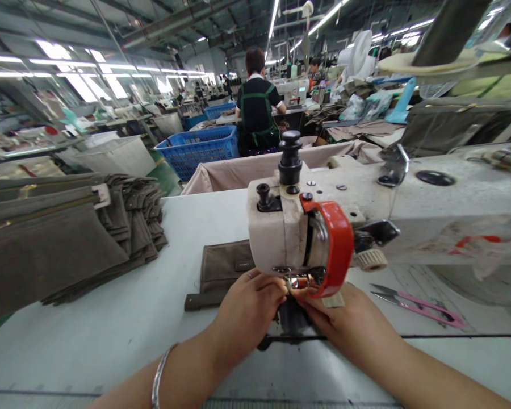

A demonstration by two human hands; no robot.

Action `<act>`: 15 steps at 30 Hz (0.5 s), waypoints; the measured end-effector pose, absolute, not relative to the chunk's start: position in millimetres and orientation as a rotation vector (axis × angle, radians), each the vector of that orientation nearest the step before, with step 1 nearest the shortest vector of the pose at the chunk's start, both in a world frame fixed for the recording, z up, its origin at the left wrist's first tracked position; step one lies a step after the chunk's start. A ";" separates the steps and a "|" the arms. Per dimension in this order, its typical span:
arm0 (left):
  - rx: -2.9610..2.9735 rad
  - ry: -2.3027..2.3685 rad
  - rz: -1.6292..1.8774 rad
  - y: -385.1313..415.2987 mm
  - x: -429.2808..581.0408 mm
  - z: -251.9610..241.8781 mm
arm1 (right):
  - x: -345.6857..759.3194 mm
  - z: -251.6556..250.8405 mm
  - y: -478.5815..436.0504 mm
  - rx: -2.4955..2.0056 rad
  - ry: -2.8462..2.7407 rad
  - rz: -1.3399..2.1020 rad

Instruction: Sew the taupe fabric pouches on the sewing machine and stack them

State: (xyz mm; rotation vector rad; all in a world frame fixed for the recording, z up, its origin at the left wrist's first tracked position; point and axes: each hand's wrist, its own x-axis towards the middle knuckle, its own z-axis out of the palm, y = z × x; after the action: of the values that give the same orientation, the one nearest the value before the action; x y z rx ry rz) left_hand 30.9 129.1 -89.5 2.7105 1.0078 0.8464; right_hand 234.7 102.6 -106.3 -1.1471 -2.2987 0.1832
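A white sewing machine (276, 227) with a red guard (340, 244) stands over the work. My left hand (251, 309) is closed, its thumb and fingertips pinched beside the presser foot (296, 282). Under and behind it lies a grey-brown fabric piece (221, 267) with a small dark label, running to the needle area. My right hand (340, 318) is closed too, fingertips meeting the left ones at the foot. Part of it is behind the red guard, and what it pinches is too small to tell. A small beige piece (334, 299) shows by its fingers.
Pink-handled thread snips (426, 307) lie right of my right hand. A stack of grey-brown fabric pieces with zippers (68, 238) sits on the white table (187, 221) at left. Behind are a beige cloth-lined bin (230, 170), a blue basket (200, 150) and a seated person (258, 102).
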 end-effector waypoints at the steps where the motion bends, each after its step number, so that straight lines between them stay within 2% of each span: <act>1: 2.702 1.024 0.847 129.3 31.1 -89.8 | 234.7 -107.4 103.1 -1.155 -2.295 0.188; 15: 2.663 1.138 0.789 131.3 32.5 -91.9 | 232.9 -109.8 109.4 -1.300 -2.263 0.375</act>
State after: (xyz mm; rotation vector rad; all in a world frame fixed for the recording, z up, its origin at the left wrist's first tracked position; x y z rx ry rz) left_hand 32.5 131.3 -91.9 2.6635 1.1383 0.7893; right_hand 232.9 109.4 -109.8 -1.3001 -2.2627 0.3752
